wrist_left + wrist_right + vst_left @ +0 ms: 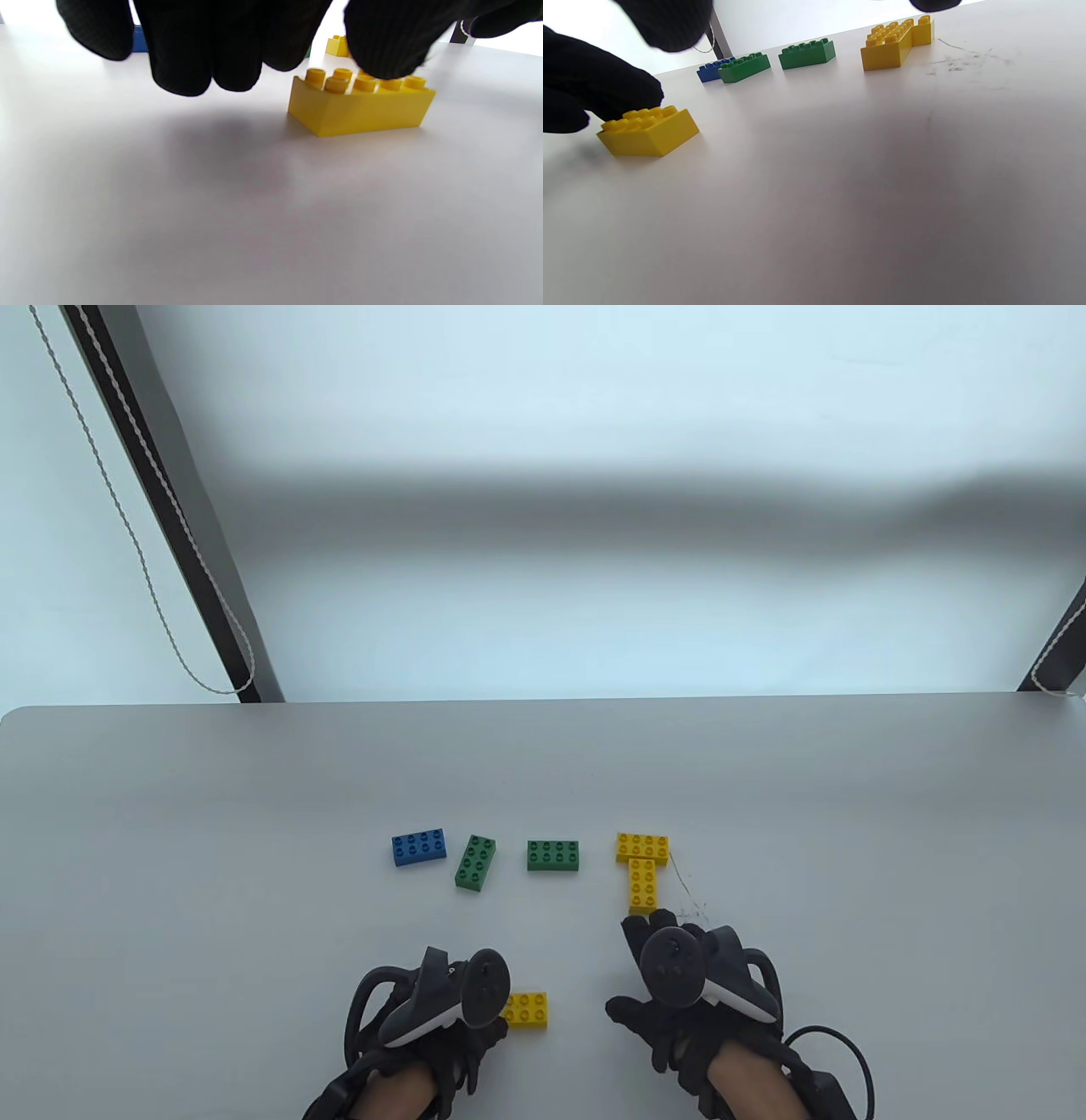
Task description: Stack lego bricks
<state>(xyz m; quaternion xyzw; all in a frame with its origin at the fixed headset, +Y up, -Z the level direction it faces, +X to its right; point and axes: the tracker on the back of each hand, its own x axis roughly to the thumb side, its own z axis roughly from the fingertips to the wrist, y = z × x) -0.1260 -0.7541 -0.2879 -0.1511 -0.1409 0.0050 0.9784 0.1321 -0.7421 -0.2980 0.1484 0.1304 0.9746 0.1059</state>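
Observation:
Several bricks lie on the grey table: a blue brick, a tilted green brick, a second green brick, and two yellow bricks forming a T. Another yellow brick lies near the front, beside my left hand. In the left wrist view one fingertip rests on this yellow brick's studs while the other fingers hang spread apart to its left. My right hand is open and empty, fingertips just short of the T's near end.
A black frame post with a looped cord stands beyond the table's far left edge. Faint scribble marks lie right of the yellow T. The bricks also show in a row in the right wrist view.

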